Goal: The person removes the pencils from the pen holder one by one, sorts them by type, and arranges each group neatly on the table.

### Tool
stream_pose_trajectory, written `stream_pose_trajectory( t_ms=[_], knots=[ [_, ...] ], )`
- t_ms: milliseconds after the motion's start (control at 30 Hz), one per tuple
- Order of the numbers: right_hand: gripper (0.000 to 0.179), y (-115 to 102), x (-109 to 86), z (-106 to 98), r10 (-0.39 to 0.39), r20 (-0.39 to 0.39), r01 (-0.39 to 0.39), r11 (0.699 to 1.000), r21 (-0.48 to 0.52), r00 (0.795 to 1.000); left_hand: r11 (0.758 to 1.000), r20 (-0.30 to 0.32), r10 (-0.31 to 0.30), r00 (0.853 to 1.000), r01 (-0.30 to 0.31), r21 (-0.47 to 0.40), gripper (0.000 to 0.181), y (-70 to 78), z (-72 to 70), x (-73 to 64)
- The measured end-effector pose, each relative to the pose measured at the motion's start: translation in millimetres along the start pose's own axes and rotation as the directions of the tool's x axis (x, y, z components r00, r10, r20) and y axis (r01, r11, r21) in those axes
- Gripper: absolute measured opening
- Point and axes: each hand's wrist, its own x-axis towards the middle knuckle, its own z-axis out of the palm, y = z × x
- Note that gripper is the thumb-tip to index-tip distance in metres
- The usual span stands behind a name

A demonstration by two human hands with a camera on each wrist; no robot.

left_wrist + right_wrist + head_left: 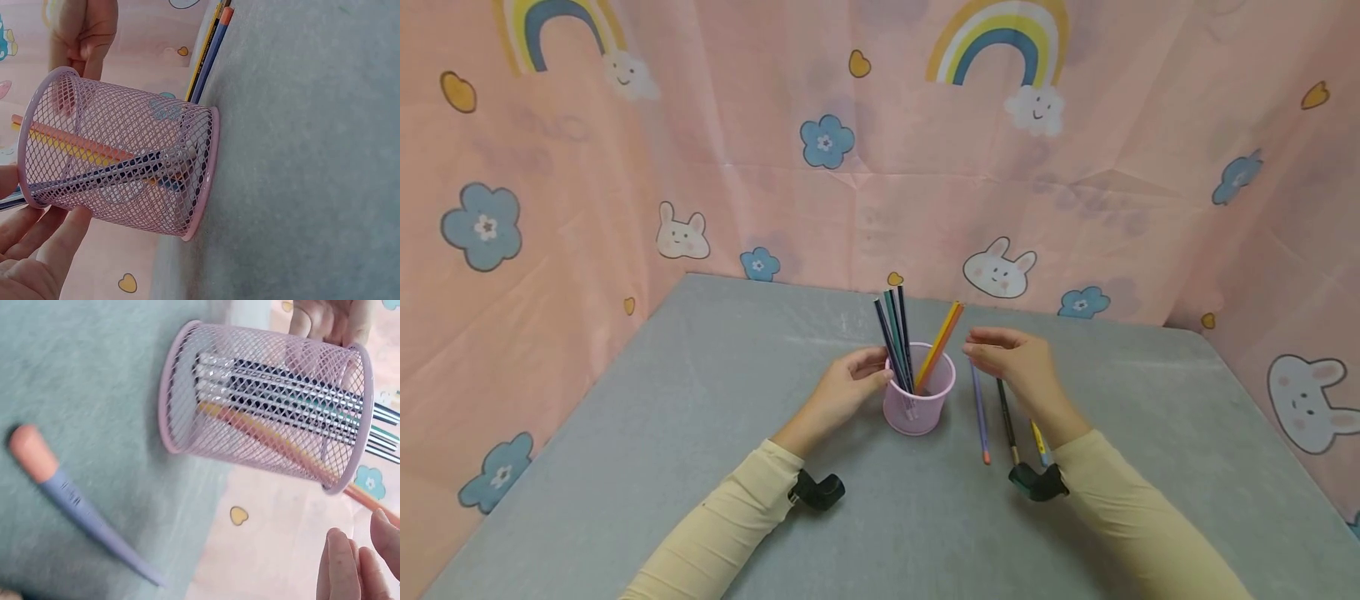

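A pink mesh pencil cup stands upright on the grey table. Several dark and green pencils lean to its left side, and an orange pencil with a yellow one leans right. My left hand grips the cup at its rim, thumb on the near side and fingers along the wall. To the cup's right, my right hand hovers with fingers extended, holding nothing; in the right wrist view its fingertips are just beyond the orange pencil. Beneath that hand lies a purple pencil with an orange end.
Also on the table, partly under the right forearm, lie a black pencil and a yellow pencil with a blue end. A pink printed cloth hangs behind the table and at both sides.
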Motion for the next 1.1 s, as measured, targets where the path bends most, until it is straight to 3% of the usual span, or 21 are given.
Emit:
stream_pose_trajectory(
  t_ms=[100, 233, 400, 500, 700, 1100],
  knots=[
    [0.047, 12, 11.4, 4, -0.020, -0.025, 0.021, 0.999, 0.036, 0.999, 1.000, 0.001, 0.000, 1.000, 0.000, 0.001, 0.048, -0.1, -0.4, 0.0],
    [0.051, 2, 9.6, 15, -0.036, -0.050, 0.038, 0.999, 0.036, 0.998, 1.000, 0.003, 0.004, 1.000, -0.004, -0.001, 0.048, -0.1, -0.6, 0.4],
    [0.046, -2, 12.2, 23, -0.054, -0.074, 0.062, 0.993, 0.105, 0.996, 1.000, 0.005, 0.012, 1.000, -0.012, -0.005, 0.047, -0.3, -0.5, 0.8],
    [0.046, 12, 23.7, 25, -0.067, -0.081, 0.076, 0.991, 0.114, 0.994, 1.000, 0.004, 0.013, 1.000, -0.013, -0.001, 0.047, -0.3, -0.7, 0.6],
    [0.046, 61, 59.4, 25, -0.117, -0.117, 0.136, 0.975, 0.173, 0.986, 1.000, 0.004, 0.004, 1.000, -0.004, 0.002, 0.047, 2.4, -1.1, -1.6],
    [0.046, 61, 60.9, 31, -0.133, -0.155, 0.168, 0.956, 0.240, 0.979, 1.000, 0.004, 0.004, 1.000, -0.004, 0.019, 0.047, -1.5, -1.6, 1.0]
  ],
)
